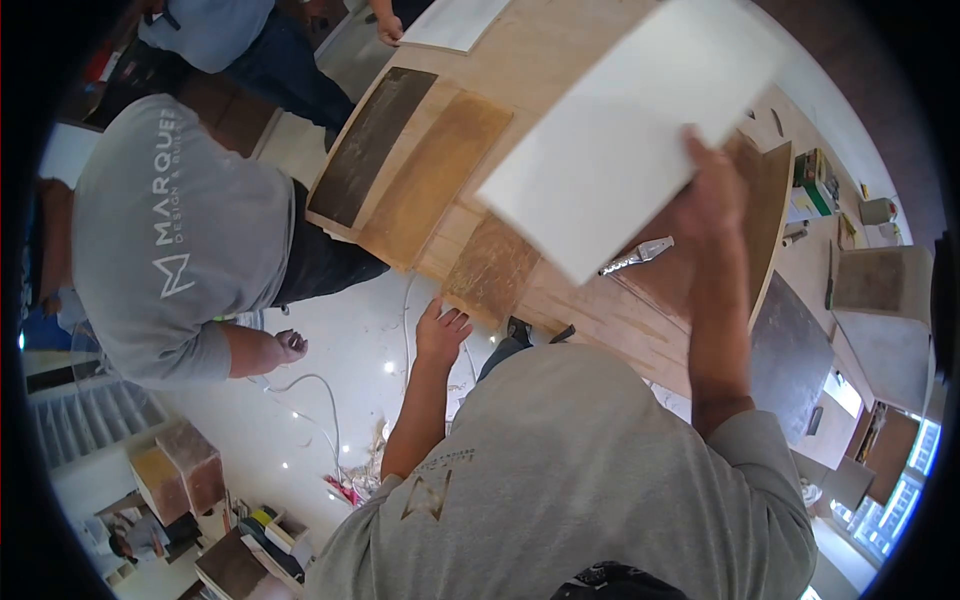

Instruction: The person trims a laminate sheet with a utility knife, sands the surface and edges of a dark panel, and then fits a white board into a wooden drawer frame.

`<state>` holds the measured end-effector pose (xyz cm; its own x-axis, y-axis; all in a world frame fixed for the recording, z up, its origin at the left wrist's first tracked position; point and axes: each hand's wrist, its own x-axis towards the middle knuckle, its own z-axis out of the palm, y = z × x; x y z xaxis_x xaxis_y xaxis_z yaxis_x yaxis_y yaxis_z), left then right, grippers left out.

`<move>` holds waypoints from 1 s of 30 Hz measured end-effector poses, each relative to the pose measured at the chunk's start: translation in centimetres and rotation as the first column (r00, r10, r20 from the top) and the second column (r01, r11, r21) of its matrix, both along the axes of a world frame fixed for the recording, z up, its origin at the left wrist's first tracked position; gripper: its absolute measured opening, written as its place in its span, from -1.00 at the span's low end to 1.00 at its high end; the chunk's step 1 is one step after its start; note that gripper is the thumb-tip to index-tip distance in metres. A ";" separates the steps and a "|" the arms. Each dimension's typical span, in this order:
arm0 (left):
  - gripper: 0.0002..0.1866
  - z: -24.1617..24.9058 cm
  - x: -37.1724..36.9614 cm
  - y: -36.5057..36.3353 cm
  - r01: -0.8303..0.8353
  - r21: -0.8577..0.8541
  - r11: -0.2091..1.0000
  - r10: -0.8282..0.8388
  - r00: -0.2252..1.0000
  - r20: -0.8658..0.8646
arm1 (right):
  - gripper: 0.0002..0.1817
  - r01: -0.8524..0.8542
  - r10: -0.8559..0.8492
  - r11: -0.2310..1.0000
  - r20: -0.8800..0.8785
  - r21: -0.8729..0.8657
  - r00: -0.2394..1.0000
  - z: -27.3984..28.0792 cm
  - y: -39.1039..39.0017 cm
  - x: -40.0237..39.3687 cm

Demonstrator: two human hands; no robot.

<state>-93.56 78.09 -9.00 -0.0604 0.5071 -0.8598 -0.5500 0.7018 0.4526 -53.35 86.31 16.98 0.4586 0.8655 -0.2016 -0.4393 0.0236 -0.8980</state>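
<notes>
My right hand [712,195] grips a white panel [635,130] near its edge, thumb on its top face. The panel is tilted above the table and slightly blurred. My left hand [441,332] is at the near corner of a small brown panel [492,265], its fingers apart and right at the edge. Left of that on the wooden table [580,318] lie a longer yellow-brown panel [437,175] and a dark brown panel [375,140]. A metal-looking tool [640,255] lies under the white panel's right side, partly hidden by it.
A co-worker in a grey shirt [180,215] stands at the left, another person [215,35] behind. A third person's hand [390,30] touches a white sheet [455,22]. A cable [335,430] runs over the floor; boxes [815,185] stand at the right.
</notes>
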 end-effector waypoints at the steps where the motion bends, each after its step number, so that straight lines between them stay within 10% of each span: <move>1: -0.38 0.1 0.9 0.4 0.027 0.053 0.998 -0.030 0.997 0.067 | -0.51 0.037 -0.037 0.997 -0.002 0.066 0.999 0.8 -1.3 3.1; 10: -0.49 7.2 6.2 7.4 -0.037 0.538 0.842 -0.049 0.988 0.145 | -0.52 0.593 -0.617 0.782 0.106 0.190 0.780 -1.7 -16.5 18.4; 14: -0.54 5.7 6.7 12.0 -0.072 0.396 0.915 -0.028 0.970 0.243 | -0.52 0.690 -0.695 0.719 0.071 0.077 0.716 -3.4 -21.3 19.0; 17: -0.55 11.9 7.1 13.8 0.122 0.604 0.788 -0.156 0.988 0.004 | -0.52 0.735 -0.735 0.677 0.063 0.022 0.675 -3.9 -24.9 20.0; 22: -0.52 20.7 8.6 15.5 0.043 0.799 0.600 -0.166 0.983 0.072 | -0.54 0.780 -0.780 0.625 -0.012 0.017 0.625 -4.5 -29.6 21.9; 30: -0.49 21.6 23.2 13.5 0.200 0.536 0.820 -0.368 0.902 0.226 | -0.56 0.803 -0.797 0.595 -0.116 0.019 0.593 -5.2 -33.7 23.3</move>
